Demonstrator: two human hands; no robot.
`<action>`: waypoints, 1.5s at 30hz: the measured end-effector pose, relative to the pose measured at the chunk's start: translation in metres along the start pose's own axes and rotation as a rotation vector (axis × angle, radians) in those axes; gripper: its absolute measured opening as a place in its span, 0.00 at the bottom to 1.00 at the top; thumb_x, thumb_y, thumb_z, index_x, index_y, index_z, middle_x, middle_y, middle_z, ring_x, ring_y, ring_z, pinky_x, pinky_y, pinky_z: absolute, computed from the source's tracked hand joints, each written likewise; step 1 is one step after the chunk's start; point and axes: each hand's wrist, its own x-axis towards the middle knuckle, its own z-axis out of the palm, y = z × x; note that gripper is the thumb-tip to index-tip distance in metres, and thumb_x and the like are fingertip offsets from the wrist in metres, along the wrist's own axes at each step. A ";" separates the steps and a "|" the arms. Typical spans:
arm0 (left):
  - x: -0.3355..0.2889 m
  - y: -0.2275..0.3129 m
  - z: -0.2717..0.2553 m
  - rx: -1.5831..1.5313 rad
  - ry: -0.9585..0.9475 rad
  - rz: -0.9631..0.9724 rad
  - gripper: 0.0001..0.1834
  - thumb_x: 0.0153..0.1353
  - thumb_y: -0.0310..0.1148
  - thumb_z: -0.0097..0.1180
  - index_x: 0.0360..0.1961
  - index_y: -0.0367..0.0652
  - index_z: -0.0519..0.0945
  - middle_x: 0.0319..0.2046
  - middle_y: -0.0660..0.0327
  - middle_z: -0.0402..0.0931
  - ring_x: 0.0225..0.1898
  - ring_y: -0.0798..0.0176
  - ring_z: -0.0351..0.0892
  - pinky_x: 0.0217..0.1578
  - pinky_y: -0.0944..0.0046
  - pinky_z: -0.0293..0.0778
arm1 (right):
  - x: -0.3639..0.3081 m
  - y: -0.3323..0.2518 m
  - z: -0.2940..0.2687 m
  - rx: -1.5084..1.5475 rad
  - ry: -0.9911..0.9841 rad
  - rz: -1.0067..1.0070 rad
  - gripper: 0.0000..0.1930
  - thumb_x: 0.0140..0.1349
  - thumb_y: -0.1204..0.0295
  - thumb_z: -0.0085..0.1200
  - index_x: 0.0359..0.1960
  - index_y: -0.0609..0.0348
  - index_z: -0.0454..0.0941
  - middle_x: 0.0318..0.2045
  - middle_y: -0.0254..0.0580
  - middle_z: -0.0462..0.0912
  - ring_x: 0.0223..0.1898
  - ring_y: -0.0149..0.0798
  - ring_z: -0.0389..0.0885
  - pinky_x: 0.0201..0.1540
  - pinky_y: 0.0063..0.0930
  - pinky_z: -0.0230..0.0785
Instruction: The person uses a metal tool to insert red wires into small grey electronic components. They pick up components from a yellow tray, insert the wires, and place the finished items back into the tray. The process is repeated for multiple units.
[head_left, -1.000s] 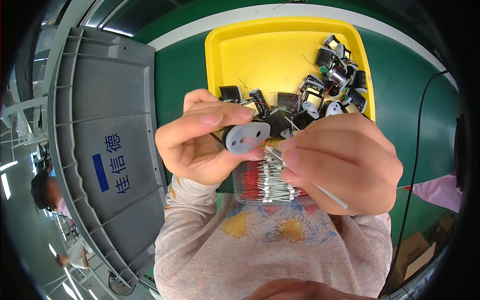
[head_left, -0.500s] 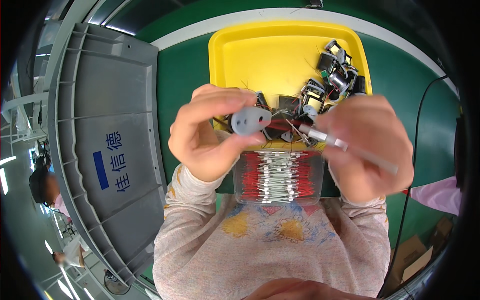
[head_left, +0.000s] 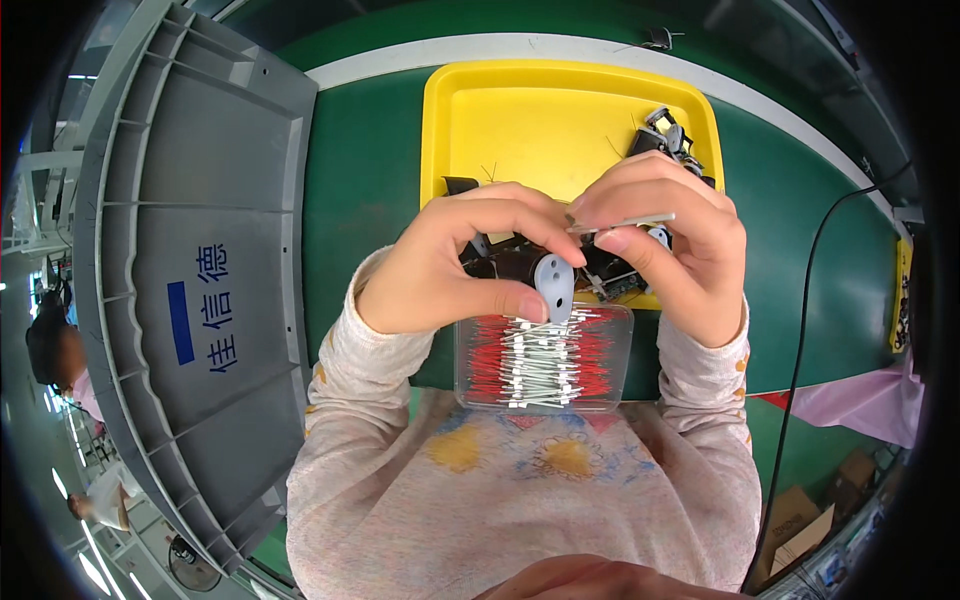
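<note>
My left hand (head_left: 460,265) is closed round a dark device with a grey oval end cap (head_left: 556,288). Dark holes show in the cap, which is turned toward me and pinched between thumb and fingers. Beside it, my right hand (head_left: 672,235) pinches a thin pale stick-shaped piece (head_left: 640,221) between thumb and fingers; its left end lies close to my left fingertips. Both hands are over the near part of a yellow tray (head_left: 520,110). Below them, a clear plastic box (head_left: 543,405) holds many red wire leads with white sleeves (head_left: 540,360).
More dark devices (head_left: 665,135) lie in the tray's right side and under my hands. A big grey crate (head_left: 215,180) stands at the left. A black cable (head_left: 805,290) runs down the right side, near pink cloth (head_left: 860,400) and cardboard boxes (head_left: 800,530).
My right hand has moved left and up, close to my left hand, with its piece now near level. The grey cap has shifted right and down and turned upright.
</note>
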 end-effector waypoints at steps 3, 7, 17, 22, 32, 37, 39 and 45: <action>0.002 -0.007 -0.005 -0.010 0.013 -0.005 0.19 0.37 0.26 0.67 0.36 0.40 0.81 0.38 0.60 0.76 0.45 0.62 0.71 0.49 0.64 0.64 | 0.001 0.002 -0.001 0.033 -0.001 -0.013 0.06 0.47 0.83 0.54 0.29 0.64 0.78 0.28 0.41 0.80 0.31 0.37 0.78 0.37 0.26 0.69; 0.002 -0.007 -0.007 0.009 0.057 0.014 0.20 0.36 0.26 0.67 0.36 0.41 0.81 0.36 0.61 0.78 0.45 0.63 0.71 0.50 0.63 0.63 | -0.003 0.005 -0.005 0.210 0.083 0.082 0.07 0.49 0.84 0.52 0.32 0.66 0.77 0.31 0.44 0.80 0.35 0.37 0.78 0.39 0.26 0.70; -0.001 0.007 -0.003 -0.190 0.105 -0.042 0.22 0.34 0.37 0.71 0.32 0.39 0.81 0.47 0.53 0.70 0.53 0.55 0.65 0.57 0.54 0.53 | -0.008 0.006 -0.008 0.308 0.191 0.082 0.07 0.54 0.83 0.50 0.35 0.68 0.74 0.34 0.47 0.78 0.37 0.37 0.78 0.39 0.26 0.72; 0.000 -0.003 -0.001 -0.084 -0.036 0.030 0.19 0.38 0.28 0.68 0.37 0.43 0.81 0.43 0.60 0.70 0.49 0.62 0.66 0.53 0.64 0.58 | -0.001 0.000 0.001 0.058 0.027 0.039 0.05 0.47 0.81 0.56 0.28 0.64 0.79 0.28 0.40 0.81 0.32 0.35 0.78 0.37 0.24 0.70; 0.000 -0.002 0.001 -0.187 -0.011 -0.033 0.19 0.39 0.27 0.66 0.37 0.41 0.81 0.39 0.61 0.72 0.46 0.63 0.69 0.51 0.66 0.60 | -0.004 -0.001 0.002 0.175 0.073 0.123 0.05 0.49 0.81 0.55 0.29 0.65 0.79 0.29 0.43 0.80 0.31 0.34 0.79 0.33 0.22 0.73; -0.001 0.001 0.001 -0.180 -0.003 -0.095 0.22 0.34 0.33 0.70 0.34 0.35 0.81 0.39 0.59 0.71 0.48 0.56 0.67 0.52 0.57 0.59 | -0.005 0.000 0.002 0.205 0.092 0.131 0.05 0.51 0.82 0.54 0.31 0.66 0.78 0.30 0.43 0.79 0.32 0.34 0.79 0.35 0.22 0.73; -0.002 0.000 0.002 -0.170 0.020 -0.060 0.22 0.33 0.32 0.70 0.33 0.35 0.81 0.39 0.59 0.71 0.49 0.56 0.67 0.53 0.56 0.58 | -0.008 -0.004 0.002 0.324 0.214 0.205 0.06 0.53 0.81 0.53 0.33 0.67 0.76 0.32 0.44 0.79 0.33 0.35 0.79 0.36 0.23 0.73; -0.001 0.001 0.003 -0.106 0.028 -0.033 0.22 0.31 0.33 0.71 0.32 0.36 0.81 0.39 0.58 0.71 0.53 0.54 0.64 0.55 0.54 0.55 | -0.011 0.001 -0.008 0.391 0.398 0.165 0.07 0.55 0.82 0.50 0.36 0.69 0.73 0.34 0.46 0.78 0.39 0.36 0.77 0.37 0.24 0.72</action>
